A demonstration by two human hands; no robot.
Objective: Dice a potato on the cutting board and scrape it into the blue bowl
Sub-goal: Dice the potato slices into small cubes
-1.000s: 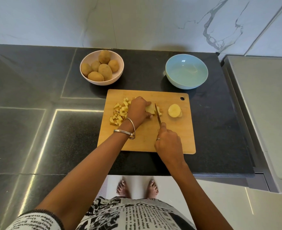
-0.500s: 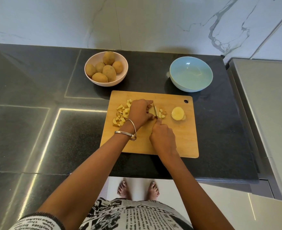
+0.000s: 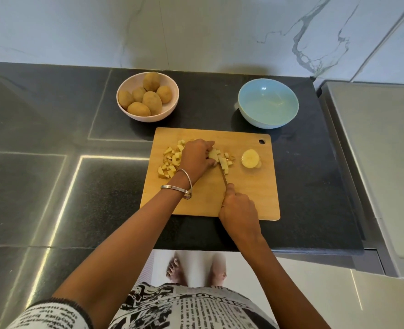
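Head view: on the rectangular wooden cutting board (image 3: 248, 191), with the empty round blue bowl (image 3: 268, 106) beyond it, the left hand (image 3: 196, 159) curls its fingers onto a pale potato piece (image 3: 212, 154) among yellow dice (image 3: 170, 162). The right hand (image 3: 239, 207) grips a slim steel knife (image 3: 223, 173), blade against that piece.

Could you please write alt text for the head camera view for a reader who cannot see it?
A person dices a potato piece on a wooden cutting board, the left hand holding it and the right hand gripping a knife. Diced cubes lie left, a potato half right. Behind stand an empty blue bowl and a pink bowl of whole potatoes.
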